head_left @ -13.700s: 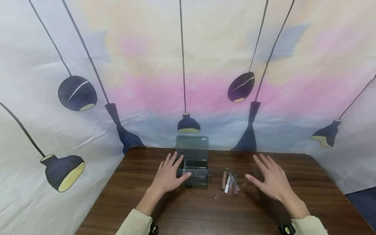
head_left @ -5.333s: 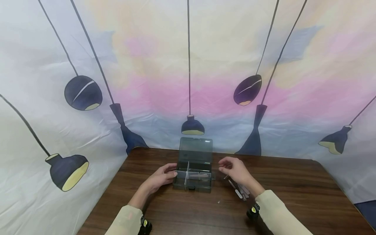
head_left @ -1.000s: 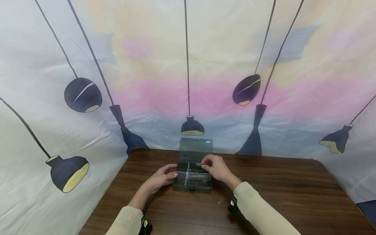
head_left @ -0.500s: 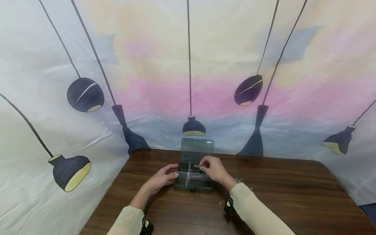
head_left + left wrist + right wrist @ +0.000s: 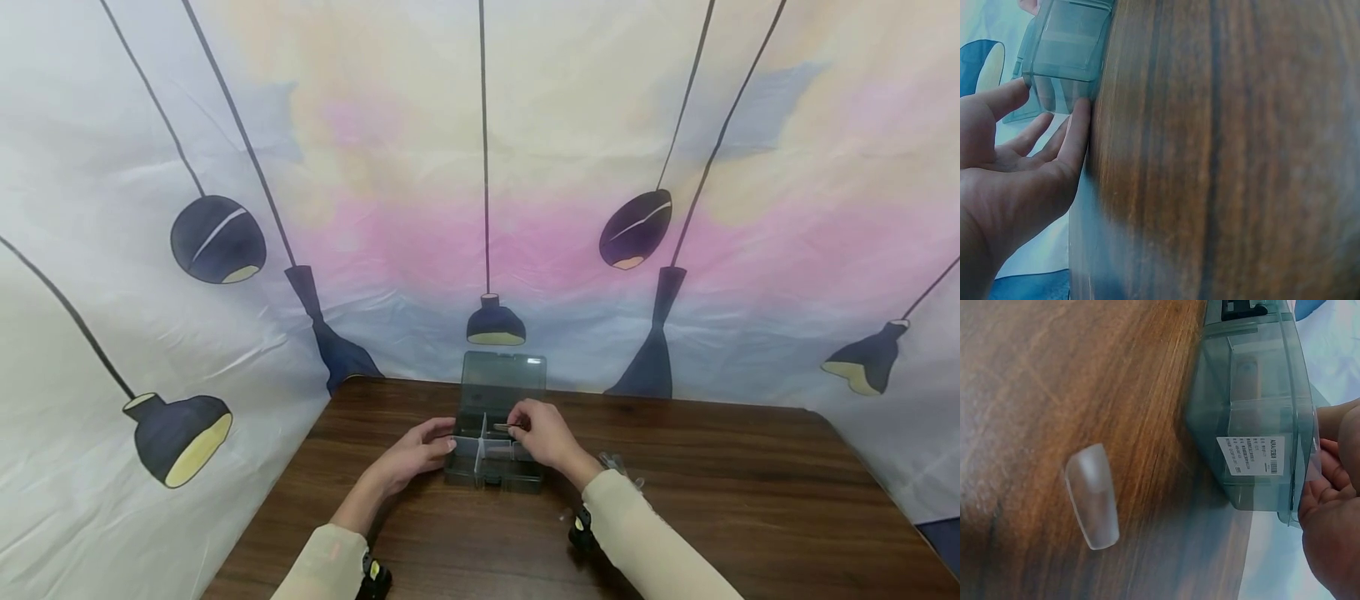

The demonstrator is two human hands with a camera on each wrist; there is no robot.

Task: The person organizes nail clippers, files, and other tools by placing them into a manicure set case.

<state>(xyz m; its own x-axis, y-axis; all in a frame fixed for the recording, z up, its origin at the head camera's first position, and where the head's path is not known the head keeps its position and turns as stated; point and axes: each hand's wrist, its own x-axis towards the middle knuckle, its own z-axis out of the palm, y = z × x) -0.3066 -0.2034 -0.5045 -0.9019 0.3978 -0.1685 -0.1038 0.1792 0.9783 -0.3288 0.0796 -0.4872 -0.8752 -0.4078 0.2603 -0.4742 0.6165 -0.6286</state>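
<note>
A translucent dark-green compartment box (image 5: 491, 481) stands on the table with its lid (image 5: 501, 379) raised. My left hand (image 5: 412, 450) holds the box's left side, the thumb at the near rim corner and the fingers along the wall, as the left wrist view shows. Reaching over the right wall, my right hand (image 5: 551, 435) pinches a slim metallic tool (image 5: 501, 426) low over the back-right compartment. The tool is too small to tell its kind, and the right wrist view hides it behind the fingers. Through the box wall shows a flat brownish piece (image 5: 1247, 378).
Several small clear pieces (image 5: 617, 463) lie right of the box, partly behind the right forearm. A clear tapered plastic piece (image 5: 1093, 497) rests on the wooden table (image 5: 712, 492) near the box. A printed cloth (image 5: 405, 208) hangs behind the table.
Earlier the right hand was at the loose pile right of the box. Over the last second it has moved slightly left and lower over the compartment with the tool. The left hand stays put.
</note>
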